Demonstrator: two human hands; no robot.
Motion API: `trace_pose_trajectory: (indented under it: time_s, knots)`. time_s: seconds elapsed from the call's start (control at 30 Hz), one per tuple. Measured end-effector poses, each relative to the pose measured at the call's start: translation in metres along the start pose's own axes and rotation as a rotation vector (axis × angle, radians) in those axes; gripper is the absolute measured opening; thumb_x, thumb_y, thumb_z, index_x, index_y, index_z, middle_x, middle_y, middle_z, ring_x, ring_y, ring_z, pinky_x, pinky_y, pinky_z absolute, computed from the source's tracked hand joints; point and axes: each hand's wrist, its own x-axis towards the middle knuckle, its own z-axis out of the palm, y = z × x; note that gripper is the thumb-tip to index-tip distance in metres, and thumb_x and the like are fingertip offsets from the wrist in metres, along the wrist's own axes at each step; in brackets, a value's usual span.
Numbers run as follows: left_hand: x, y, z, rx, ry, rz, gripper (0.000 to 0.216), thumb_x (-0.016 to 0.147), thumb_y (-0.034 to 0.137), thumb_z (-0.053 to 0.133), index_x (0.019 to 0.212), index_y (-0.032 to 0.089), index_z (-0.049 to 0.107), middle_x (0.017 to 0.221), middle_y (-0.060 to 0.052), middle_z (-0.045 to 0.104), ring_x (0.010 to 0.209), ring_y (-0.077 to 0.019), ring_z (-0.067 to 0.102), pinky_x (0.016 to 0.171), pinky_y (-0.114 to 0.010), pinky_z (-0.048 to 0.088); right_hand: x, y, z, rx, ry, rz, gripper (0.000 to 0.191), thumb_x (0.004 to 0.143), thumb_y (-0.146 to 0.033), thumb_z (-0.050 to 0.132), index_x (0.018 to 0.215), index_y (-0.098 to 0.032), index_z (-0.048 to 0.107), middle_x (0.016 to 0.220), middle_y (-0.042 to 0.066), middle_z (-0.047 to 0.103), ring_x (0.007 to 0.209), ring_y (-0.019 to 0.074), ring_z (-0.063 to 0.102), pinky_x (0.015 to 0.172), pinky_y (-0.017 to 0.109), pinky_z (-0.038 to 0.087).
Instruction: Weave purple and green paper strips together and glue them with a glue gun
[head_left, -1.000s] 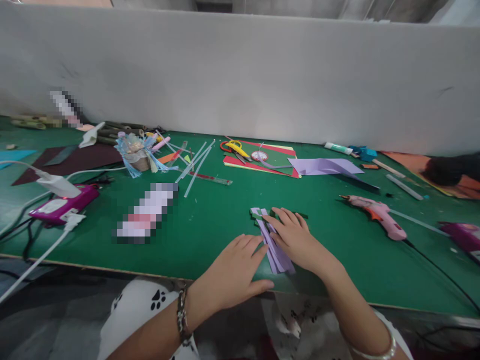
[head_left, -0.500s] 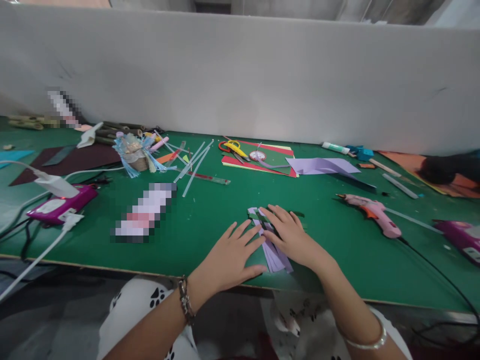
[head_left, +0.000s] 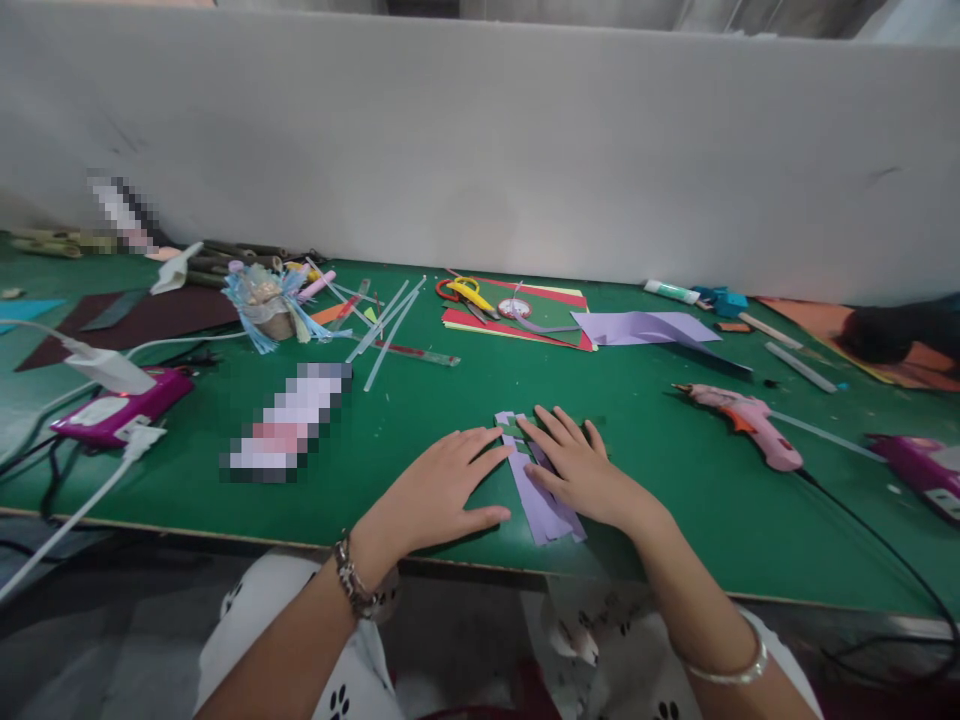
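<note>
Light purple paper strips lie on the green table near its front edge, with dark green strips crossing them at the far end. My right hand rests with spread fingers over the strips and covers part of the crossing. At the strips' left edge, my left hand lies flat, its fingertips touching the far left end and its thumb stretched apart. Neither hand grips anything. How the strips cross under my right hand is hidden.
A pink glue gun with a trailing cord lies to the right. Behind are yellow-handled scissors on coloured paper, a purple sheet and clear glue sticks. A purple power strip with cables sits left, near a raffia-trimmed pot.
My left hand has slid left, off most of the strips, uncovering more of them. The right hand has shifted slightly and still lies on the strips.
</note>
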Motion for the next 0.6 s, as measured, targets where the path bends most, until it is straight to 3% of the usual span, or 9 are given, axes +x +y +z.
trace_pose_trajectory:
  time_s: [0.13, 0.27, 0.4, 0.6]
  knots:
    - [0.005, 0.0, 0.002, -0.01, 0.017, -0.056, 0.058, 0.087, 0.048, 0.041, 0.135, 0.016, 0.031, 0.143, -0.013, 0.029, 0.129, -0.0264, 0.029, 0.104, -0.042, 0.029, -0.001, 0.001, -0.006, -0.029, 0.014, 0.052, 0.058, 0.084, -0.043, 0.032, 0.14, -0.027, 0.022, 0.148, 0.006, 0.016, 0.135, 0.0269, 0.008, 0.105, 0.055, 0.011]
    - [0.012, 0.001, 0.002, -0.051, 0.069, -0.224, 0.062, 0.088, 0.037, 0.043, 0.138, 0.009, 0.02, 0.143, -0.015, 0.029, 0.13, -0.0243, 0.029, 0.103, -0.037, 0.031, -0.004, 0.011, -0.014, -0.035, 0.016, 0.068, 0.063, 0.081, -0.042, 0.039, 0.14, -0.026, 0.022, 0.147, 0.009, 0.021, 0.135, 0.0279, 0.011, 0.104, 0.057, 0.011]
    - [0.022, 0.004, 0.002, -0.02, 0.046, -0.301, 0.063, 0.085, 0.031, 0.048, 0.136, 0.005, 0.024, 0.139, -0.017, 0.034, 0.127, -0.0267, 0.032, 0.103, -0.038, 0.032, -0.008, 0.024, -0.021, -0.044, -0.005, 0.093, 0.068, 0.075, -0.033, 0.049, 0.138, -0.028, 0.023, 0.146, 0.008, 0.023, 0.135, 0.0274, 0.014, 0.104, 0.057, 0.013]
    - [0.031, 0.007, 0.011, 0.07, 0.071, -0.251, 0.052, 0.088, 0.029, 0.043, 0.134, 0.008, 0.031, 0.137, -0.013, 0.039, 0.123, -0.0271, 0.037, 0.101, -0.043, 0.034, -0.007, 0.041, -0.022, 0.017, 0.062, 0.072, 0.063, 0.073, -0.025, 0.049, 0.134, -0.023, 0.032, 0.138, 0.01, 0.037, 0.126, 0.0259, 0.034, 0.098, 0.043, 0.033]
